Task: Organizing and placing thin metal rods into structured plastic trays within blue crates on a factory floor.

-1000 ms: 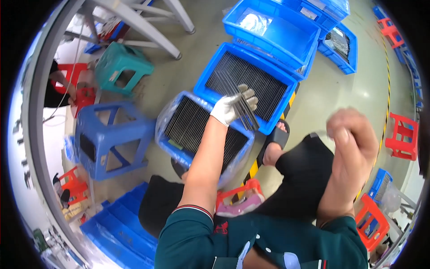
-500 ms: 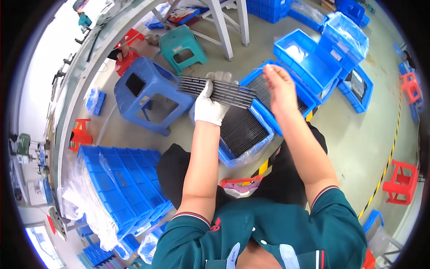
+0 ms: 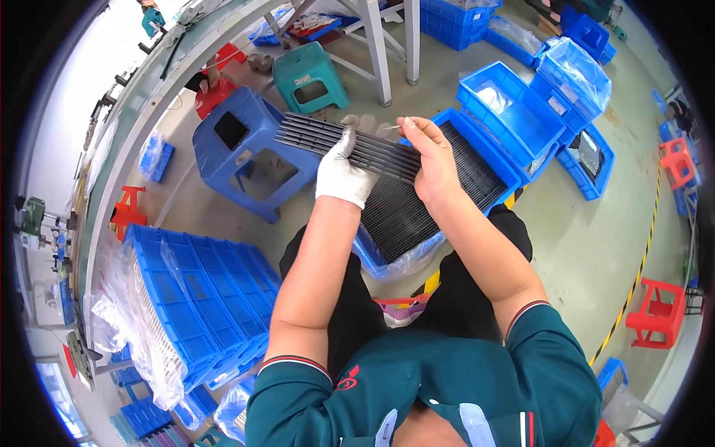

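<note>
My left hand [image 3: 342, 179], in a white glove, is closed around a bundle of thin dark rods [image 3: 305, 137] laid side by side. At the right end of that bundle is my bare right hand [image 3: 436, 160], its thumb and forefinger pinching a thin, pale, needle-like piece [image 3: 392, 127]; its exact kind is too small to make out. The other right fingers are near or against the rod ends. Below my hands, a plastic-lined blue crate [image 3: 372, 261] holds rows of similar dark rods [image 3: 398, 223]. Another blue crate [image 3: 509, 182] beside it on the right holds more.
A blue stool [image 3: 257, 123] and a green stool [image 3: 309, 74] stand ahead on the left. Stacked blue crates [image 3: 201, 298] rise at my left. Further blue bins [image 3: 514, 112] stand ahead on the right. A red stool [image 3: 659, 313] is at far right.
My right hand has come left and down to the right end of the rod bundle, still pinching the thin piece. The bundle in my left hand has shifted slightly left.
</note>
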The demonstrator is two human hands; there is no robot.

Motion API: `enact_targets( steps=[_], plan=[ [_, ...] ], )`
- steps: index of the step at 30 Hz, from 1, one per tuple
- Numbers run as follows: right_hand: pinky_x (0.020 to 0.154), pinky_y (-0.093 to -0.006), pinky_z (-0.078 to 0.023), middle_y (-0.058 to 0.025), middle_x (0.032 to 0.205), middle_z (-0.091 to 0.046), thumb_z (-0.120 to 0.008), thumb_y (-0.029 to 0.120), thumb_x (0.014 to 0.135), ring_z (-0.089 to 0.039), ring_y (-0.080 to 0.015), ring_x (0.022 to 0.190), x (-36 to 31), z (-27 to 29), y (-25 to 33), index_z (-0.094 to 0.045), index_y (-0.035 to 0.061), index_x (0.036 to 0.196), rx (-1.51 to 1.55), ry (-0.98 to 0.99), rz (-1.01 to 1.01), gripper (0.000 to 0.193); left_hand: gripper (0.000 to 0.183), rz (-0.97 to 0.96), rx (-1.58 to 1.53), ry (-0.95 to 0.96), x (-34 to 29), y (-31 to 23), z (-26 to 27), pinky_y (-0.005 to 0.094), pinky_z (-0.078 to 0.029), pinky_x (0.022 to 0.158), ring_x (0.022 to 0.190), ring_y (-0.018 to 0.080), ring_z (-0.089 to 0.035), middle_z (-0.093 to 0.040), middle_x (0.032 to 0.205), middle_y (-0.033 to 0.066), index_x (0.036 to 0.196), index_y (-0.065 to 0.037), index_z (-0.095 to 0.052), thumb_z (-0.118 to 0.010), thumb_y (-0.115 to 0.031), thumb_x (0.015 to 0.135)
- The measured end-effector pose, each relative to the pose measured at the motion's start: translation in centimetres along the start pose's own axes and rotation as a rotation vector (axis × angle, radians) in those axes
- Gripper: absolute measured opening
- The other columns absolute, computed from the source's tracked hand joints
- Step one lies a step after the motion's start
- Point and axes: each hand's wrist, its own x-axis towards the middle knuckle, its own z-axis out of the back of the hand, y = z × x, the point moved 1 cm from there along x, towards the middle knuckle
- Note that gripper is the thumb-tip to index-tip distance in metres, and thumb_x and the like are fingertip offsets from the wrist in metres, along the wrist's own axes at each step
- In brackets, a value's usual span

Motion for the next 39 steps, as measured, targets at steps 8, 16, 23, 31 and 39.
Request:
enact_targets(
  steps=[8,16,23,31,39],
  plan=[
    [0.071,-0.0225,-0.045,-0.0012,0.085,-0.065,-0.065,0.014,0.089,-0.057,-0.0086,0.077,0.6,1.8,2.0,-0.066,0.0032,0.094,-0.372,0.114,0.073,0.013,0.017,0.026,-0.015,0.133,1.1,-3.8,3.3,0.0643,-0.041,0.094,0.11,0.0451,-0.054,-0.059,0.115,0.0156,0.11,-0.01,-0.054,-0.048,-0.011,0.095],
    [0.069,-0.0192,-0.043,0.0015,0.078,-0.062,-0.069,0.009,0.086,-0.054,-0.0043,0.074,-0.9,0.5,1.2,-0.067,0.0008,0.091,-0.627,0.277,0.095,0.01,0.021,0.063,-0.024,0.183,1.0,-5.2,4.8,0.0645,-0.042,0.093,0.113,0.0438,-0.054,-0.058,0.116,0.0175,0.113,-0.008,-0.052,-0.046,-0.006,0.093],
    [0.067,-0.022,-0.044,0.0001,0.078,-0.063,-0.07,0.01,0.083,-0.055,-0.0068,0.071,-0.9,0.7,0.7,-0.068,0.0031,0.09,-0.825,0.338,0.203,0.009,0.021,0.076,-0.021,0.186,0.9,-5.2,5.1,0.0636,-0.045,0.091,0.11,0.0434,-0.055,-0.058,0.115,0.019,0.112,-0.005,-0.054,-0.049,-0.005,0.092],
    [0.072,-0.0242,-0.046,-0.004,0.084,-0.064,-0.068,0.004,0.082,-0.059,-0.0123,0.078,-1.5,-0.7,2.3,-0.068,0.002,0.089,-1.105,0.457,0.394,0.007,0.01,0.092,0.103,0.146,0.8,-5.0,4.6,0.0507,-0.045,0.088,0.09,0.0295,-0.052,-0.051,0.092,0.0098,0.101,-0.007,-0.052,-0.05,-0.008,0.09],
    [0.063,-0.024,-0.045,-0.0043,0.08,-0.066,-0.073,0.009,0.079,-0.057,-0.0108,0.068,-0.8,0.1,1.7,-0.069,0.0027,0.087,-1.051,0.401,0.349,0.011,0.02,0.132,0.011,0.221,1.8,-5.0,5.9,0.0579,-0.051,0.087,0.102,0.0409,-0.06,-0.061,0.11,0.0192,0.11,-0.003,-0.055,-0.049,-0.003,0.091]
  ],
)
